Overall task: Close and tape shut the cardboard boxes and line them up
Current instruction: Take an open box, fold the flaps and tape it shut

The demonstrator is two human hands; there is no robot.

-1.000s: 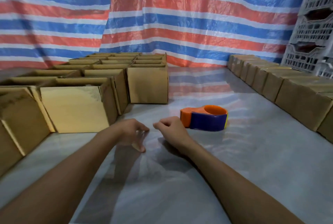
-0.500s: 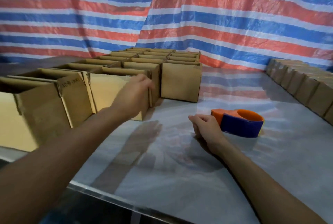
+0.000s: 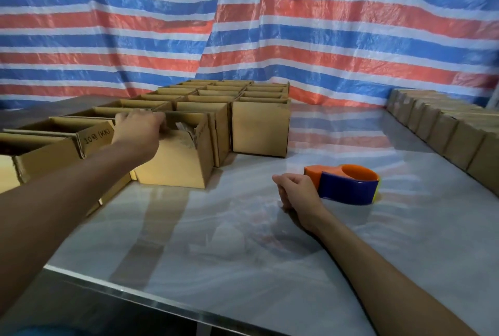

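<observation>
While the left hand grips the open box, paper shows inside; the right hand lies curled, empty.

Dim light glazes the table, and the left hand is blurred.
</observation>
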